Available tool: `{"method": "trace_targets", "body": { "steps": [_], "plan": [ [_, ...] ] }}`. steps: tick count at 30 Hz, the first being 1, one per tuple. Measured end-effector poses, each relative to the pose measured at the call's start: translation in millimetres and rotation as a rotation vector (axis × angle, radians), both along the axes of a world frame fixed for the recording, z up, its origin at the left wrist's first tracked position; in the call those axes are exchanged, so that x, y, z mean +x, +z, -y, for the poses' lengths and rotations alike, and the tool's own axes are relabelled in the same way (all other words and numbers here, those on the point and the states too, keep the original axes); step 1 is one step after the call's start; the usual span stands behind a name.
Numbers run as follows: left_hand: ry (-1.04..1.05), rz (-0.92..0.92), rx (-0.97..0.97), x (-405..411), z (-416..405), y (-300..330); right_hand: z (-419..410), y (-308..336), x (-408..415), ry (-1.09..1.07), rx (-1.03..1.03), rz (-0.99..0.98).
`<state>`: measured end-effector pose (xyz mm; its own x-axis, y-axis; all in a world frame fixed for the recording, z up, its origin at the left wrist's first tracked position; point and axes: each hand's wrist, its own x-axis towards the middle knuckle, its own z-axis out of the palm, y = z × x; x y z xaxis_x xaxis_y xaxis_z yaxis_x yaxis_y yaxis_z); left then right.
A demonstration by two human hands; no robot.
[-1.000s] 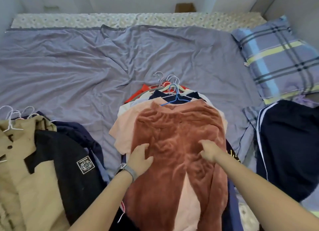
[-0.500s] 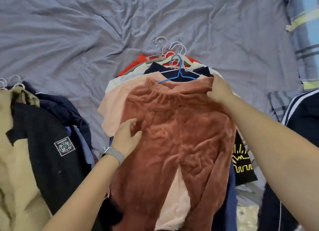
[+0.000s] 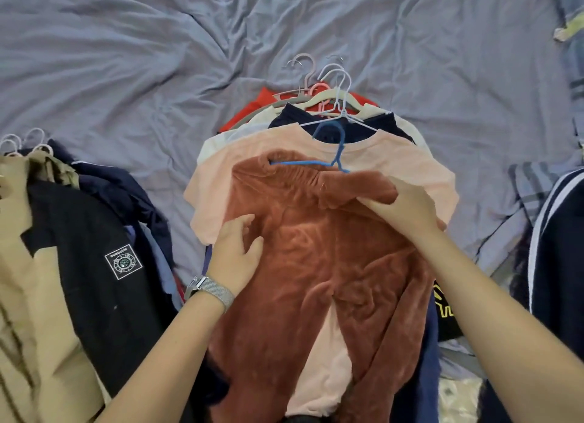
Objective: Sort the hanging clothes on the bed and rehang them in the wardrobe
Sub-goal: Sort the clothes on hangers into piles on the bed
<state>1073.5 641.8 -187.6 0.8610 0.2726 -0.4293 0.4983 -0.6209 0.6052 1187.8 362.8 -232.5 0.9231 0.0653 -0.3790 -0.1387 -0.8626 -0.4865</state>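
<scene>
Rust trousers (image 3: 316, 264) atop hanger pile

Soft, even indoor light, faint shadows, slight blur, wide-angle bending at edges.

A stack of clothes (image 3: 316, 264) on hangers (image 3: 335, 97) lies mid-bed (image 3: 126, 59), hooks pointing away. A second pile (image 3: 79, 264) lies to its left and a third garment (image 3: 559, 249) to its right. Both hands rest on the middle stack, left hand (image 3: 237, 252) lower, right hand (image 3: 401, 207) near the top.

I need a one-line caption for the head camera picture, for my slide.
Right hand grips the rust velvet trousers at the waistband; left hand rests on them.
</scene>
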Motion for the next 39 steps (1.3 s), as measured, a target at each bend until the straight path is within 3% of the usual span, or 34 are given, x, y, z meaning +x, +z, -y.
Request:
{"method": "trace_targets", "body": {
  "steps": [4,9,14,17,22,30,39],
  "plan": [
    [-0.125,0.234,0.209,13.0,0.6,24.6,3.7,49.9,-40.0,0.171,0.031,0.042],
    [-0.303,0.098,0.371,6.4,2.5,45.1,11.6,113.8,-76.7,0.147,0.101,0.088],
    [-0.423,-0.025,0.281,-23.7,11.2,82.7,10.9,156.0,-99.9,0.091,0.077,0.203],
    [-0.332,0.152,0.059,-57.0,18.3,117.9,14.6,171.1,-121.8,0.044,0.13,0.247],
    [-0.181,0.313,0.036,-116.5,20.3,177.8,28.7,217.2,-179.4,0.035,0.029,0.213],
    [-0.188,0.488,0.116,-239.4,4.6,255.0,22.5,294.8,-334.5,-0.079,0.112,0.431],
    [-0.303,0.428,-0.057,-378.7,4.8,268.2,7.9,332.3,-530.3,-0.345,0.184,0.519]
  ]
}}
